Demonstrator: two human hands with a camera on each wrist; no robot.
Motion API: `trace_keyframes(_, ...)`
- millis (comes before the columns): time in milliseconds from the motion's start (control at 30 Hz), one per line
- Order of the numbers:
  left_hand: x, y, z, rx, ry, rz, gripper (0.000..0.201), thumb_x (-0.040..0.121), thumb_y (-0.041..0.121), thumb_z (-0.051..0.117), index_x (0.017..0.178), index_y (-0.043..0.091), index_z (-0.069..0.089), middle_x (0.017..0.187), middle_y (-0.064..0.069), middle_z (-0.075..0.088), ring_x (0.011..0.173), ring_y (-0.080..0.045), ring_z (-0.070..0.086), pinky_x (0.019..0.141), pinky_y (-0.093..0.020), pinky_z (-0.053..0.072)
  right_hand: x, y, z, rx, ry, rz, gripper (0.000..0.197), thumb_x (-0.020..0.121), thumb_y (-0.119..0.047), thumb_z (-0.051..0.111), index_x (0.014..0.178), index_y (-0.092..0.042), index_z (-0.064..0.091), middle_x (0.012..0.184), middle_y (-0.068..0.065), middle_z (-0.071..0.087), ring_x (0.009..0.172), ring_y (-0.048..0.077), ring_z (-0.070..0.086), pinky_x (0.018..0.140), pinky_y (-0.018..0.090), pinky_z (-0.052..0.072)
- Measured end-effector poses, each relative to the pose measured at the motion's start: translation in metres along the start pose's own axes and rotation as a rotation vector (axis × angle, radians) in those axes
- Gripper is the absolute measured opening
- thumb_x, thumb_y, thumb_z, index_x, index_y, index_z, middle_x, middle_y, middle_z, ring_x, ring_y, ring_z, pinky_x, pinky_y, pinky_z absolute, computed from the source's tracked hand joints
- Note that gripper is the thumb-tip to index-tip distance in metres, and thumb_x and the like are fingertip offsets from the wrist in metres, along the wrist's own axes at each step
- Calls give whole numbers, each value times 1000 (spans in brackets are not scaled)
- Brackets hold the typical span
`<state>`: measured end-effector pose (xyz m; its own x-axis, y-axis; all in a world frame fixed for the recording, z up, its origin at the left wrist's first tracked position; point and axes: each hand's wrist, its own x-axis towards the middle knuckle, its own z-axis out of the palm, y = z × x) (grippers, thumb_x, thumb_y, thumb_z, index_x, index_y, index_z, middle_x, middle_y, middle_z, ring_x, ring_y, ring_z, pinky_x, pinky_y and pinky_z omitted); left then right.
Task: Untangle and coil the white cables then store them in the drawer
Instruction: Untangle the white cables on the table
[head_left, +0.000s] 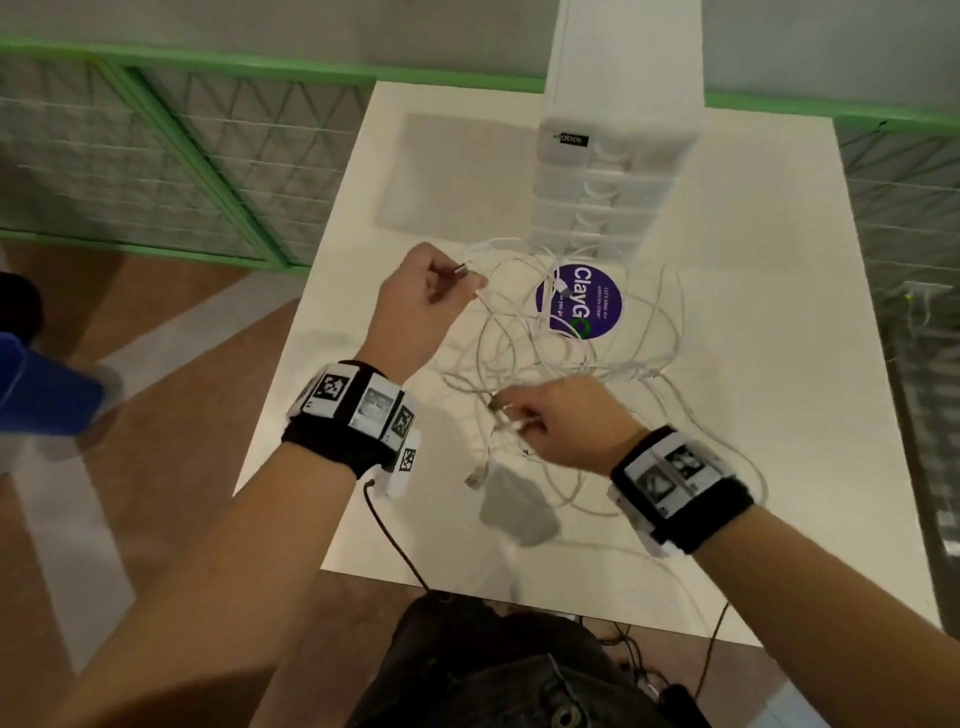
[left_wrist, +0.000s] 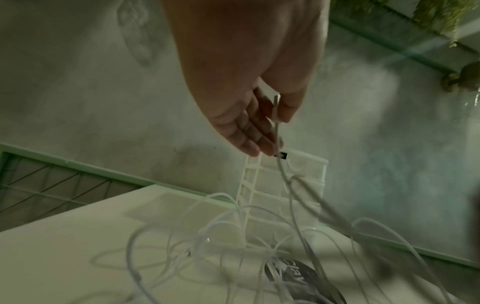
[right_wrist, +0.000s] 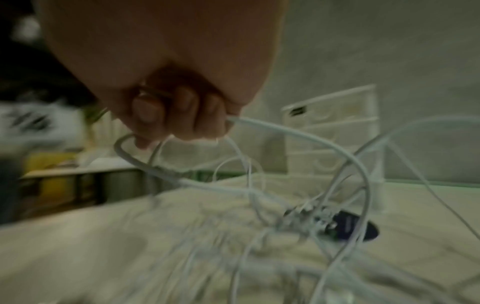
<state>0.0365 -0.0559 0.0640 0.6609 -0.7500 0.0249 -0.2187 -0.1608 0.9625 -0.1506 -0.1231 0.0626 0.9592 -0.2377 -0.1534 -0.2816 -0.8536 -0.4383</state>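
A tangle of thin white cables (head_left: 561, 343) lies spread over the middle of the white table (head_left: 753, 415). My left hand (head_left: 431, 291) is raised over the tangle's left side and pinches one cable's plug end (left_wrist: 276, 107) between thumb and fingers. My right hand (head_left: 550, 421) is nearer the front edge, fingers curled round a bunch of cable strands (right_wrist: 259, 125). The white drawer unit (head_left: 608, 171) stands at the back of the table with its drawers closed. A white charger block (head_left: 514, 506) hangs or lies below my right hand, blurred.
A round purple sticker (head_left: 579, 301) lies under the cables in front of the drawer unit. A green-framed mesh fence (head_left: 171, 171) runs behind the table on the left. Black cords (head_left: 395, 545) hang off the table's front edge by my dark trousers.
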Motion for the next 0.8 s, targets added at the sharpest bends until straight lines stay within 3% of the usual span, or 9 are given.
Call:
trace_keyframes(67,5,6,-3,39,61,40,18,83,27,64,79,26,46,87,-9,73,85,-17,70,78,-32,52,0,-7,23,-12,6,-104,41,73,-19,46,113,-24,54,80,-2,73,65,26,66,58,24,43)
trace_keyframes(167,10,6,-5,97,48,75,17,88,17,60,84,23,44,82,-4,70,73,-3,66,73,-22,51,6,-9,31,-2,358,-99,26,76,-19,48,101,-22,45,65,-2,67,42,24,58,39,22,39)
trace_keyframes(233,12,4,-6,138,36,90,13,92,16,56,90,18,43,77,4,64,74,-8,66,74,-26,52,6,-11,30,68,499,-183,23,75,-18,49,97,-22,49,62,-5,65,43,20,58,37,23,43)
trace_keyframes(267,14,3,-6,156,30,97,10,93,16,54,94,16,44,76,6,62,77,-14,66,75,-30,52,6,-14,31,79,464,-296,25,73,-16,50,96,-22,54,62,-5,66,46,20,59,40,23,45)
trace_keyframes(333,17,4,-5,179,-1,106,7,94,14,50,102,14,50,77,3,60,82,-22,66,76,-33,52,6,-27,38,-39,169,-466,29,77,-15,51,104,-19,62,71,1,70,56,25,62,49,27,47)
trace_keyframes(433,23,16,-1,175,-32,122,19,95,12,48,108,11,63,83,-4,63,85,-23,63,82,-30,52,15,-38,63,-270,-361,-244,31,94,-22,42,120,-12,55,90,11,69,75,30,62,60,31,43)
trace_keyframes(533,29,27,-8,162,-43,177,21,95,10,49,107,16,66,81,8,62,81,-12,60,81,-23,51,19,-25,86,-35,-427,52,31,88,-37,53,99,-10,66,91,3,72,68,18,65,60,26,49)
trace_keyframes(633,37,41,-25,102,11,226,23,95,11,47,103,25,63,81,14,60,81,-13,61,80,-30,52,25,-17,88,-90,-499,21,20,89,-22,47,101,-11,59,93,3,66,81,25,63,62,27,42)
trace_keyframes(800,42,47,-44,-83,217,255,27,94,4,43,101,23,60,67,15,57,68,-7,56,65,-23,47,23,-9,73,-197,-381,40,27,92,-30,48,107,-8,53,111,10,51,92,34,59,72,38,45)
